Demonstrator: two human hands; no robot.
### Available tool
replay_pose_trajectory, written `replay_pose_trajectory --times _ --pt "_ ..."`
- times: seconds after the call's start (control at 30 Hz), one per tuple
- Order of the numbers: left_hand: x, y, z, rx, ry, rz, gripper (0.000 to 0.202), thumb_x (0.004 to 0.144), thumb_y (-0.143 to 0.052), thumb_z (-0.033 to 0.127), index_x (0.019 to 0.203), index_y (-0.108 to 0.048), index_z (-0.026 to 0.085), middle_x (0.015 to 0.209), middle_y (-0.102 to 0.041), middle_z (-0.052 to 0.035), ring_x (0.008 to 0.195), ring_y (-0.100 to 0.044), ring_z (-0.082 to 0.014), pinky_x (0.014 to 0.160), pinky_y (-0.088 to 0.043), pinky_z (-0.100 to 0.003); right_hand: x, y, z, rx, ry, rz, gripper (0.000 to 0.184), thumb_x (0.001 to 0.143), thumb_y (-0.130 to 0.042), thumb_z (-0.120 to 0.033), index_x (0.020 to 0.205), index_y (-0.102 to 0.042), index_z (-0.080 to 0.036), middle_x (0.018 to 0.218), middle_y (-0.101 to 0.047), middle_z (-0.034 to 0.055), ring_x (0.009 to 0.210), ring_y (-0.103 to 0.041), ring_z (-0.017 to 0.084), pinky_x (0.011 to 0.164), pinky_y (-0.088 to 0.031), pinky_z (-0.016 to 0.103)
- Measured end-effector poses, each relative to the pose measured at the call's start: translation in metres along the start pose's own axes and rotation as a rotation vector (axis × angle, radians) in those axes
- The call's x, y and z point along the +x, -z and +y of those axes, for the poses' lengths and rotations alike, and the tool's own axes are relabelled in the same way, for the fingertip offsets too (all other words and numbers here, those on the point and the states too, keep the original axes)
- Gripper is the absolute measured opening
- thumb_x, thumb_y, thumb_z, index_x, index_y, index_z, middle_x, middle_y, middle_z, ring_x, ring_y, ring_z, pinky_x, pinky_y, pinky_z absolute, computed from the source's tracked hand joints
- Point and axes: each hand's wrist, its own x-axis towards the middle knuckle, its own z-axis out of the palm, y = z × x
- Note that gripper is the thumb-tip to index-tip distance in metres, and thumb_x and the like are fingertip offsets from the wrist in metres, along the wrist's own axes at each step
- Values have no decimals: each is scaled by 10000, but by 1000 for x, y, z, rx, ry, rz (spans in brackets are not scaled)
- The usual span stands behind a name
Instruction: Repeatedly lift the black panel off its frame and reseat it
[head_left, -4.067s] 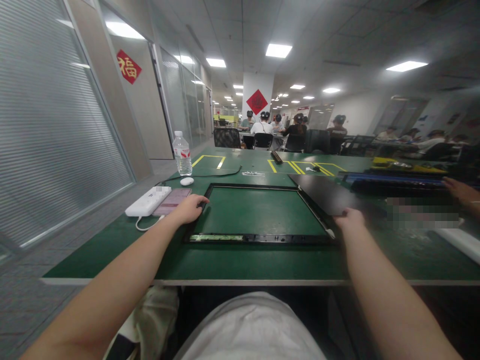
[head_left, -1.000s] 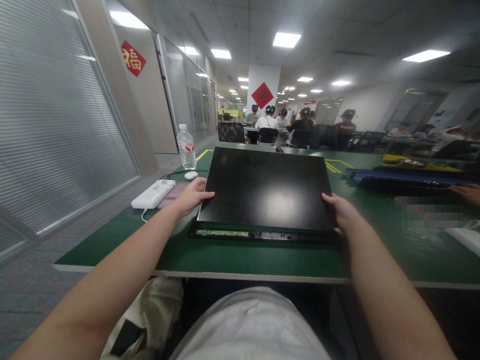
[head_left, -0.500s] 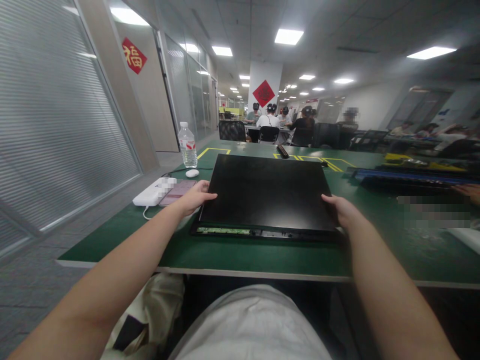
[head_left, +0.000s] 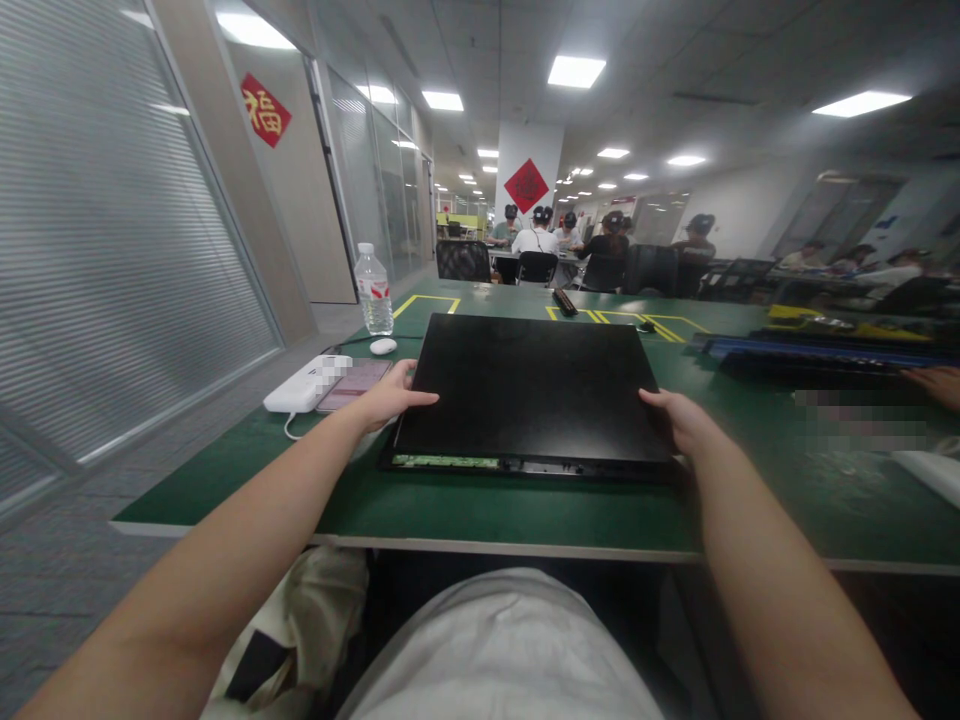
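Note:
A flat black panel (head_left: 532, 390) lies over a black frame (head_left: 525, 467) on the green table (head_left: 480, 515). Only the frame's near rail shows, with a strip of circuitry along it. My left hand (head_left: 386, 398) grips the panel's left edge, thumb on top. My right hand (head_left: 679, 420) grips the panel's right edge near the front corner, thumb on top as well. The panel's far edge sits almost level with the table.
Left of the panel lie a white power bank (head_left: 304, 385), a phone (head_left: 352, 383) and a white mouse (head_left: 382, 346), with a water bottle (head_left: 372, 290) behind. Dark and blue trays (head_left: 817, 358) stand at right, where another person's hand (head_left: 934, 385) reaches in. Several people sit at far tables.
The frame lay bare at first, with the panel off to the right. I brought the panel over it, and its raised far edge has since sunk down almost flat onto the frame.

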Motion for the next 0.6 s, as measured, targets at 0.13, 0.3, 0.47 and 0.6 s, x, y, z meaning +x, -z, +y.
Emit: replay_pose_trajectory --times 0.13,0.3,0.47,0.6 --pt "0 -1 0 4 3 5 684 588 -866 -15 1124 -519 230 953 -775 -42 859 -781 -261 785 -651 -418 -1 -2 -2 27 -58 44 165 849 -644 -187 1002 -624 -246 806 -745 59 672 -702 251 598 -583 379" --pt "0 -2 1 8 9 22 677 583 -857 -32 1111 -519 224 989 -773 -50 916 -777 -271 832 -644 -431 -4 -4 -3 23 -70 32 223 857 -617 -187 1072 -639 -243 782 -747 55 652 -701 251 577 -577 377" --pt "-2 -4 3 17 27 36 668 580 -848 -44 1097 -523 227 1004 -774 -41 953 -773 -269 864 -638 -422 -8 -8 -5 32 -87 38 199 856 -602 -171 1043 -635 -232 749 -737 53 628 -693 245 564 -565 366" --pt "-1 -4 2 21 22 36 678 576 -852 -45 1103 -520 223 991 -777 -46 942 -775 -272 852 -641 -428 -8 -8 -6 23 -97 53 146 870 -596 -171 999 -625 -234 741 -733 48 607 -681 241 555 -556 363"
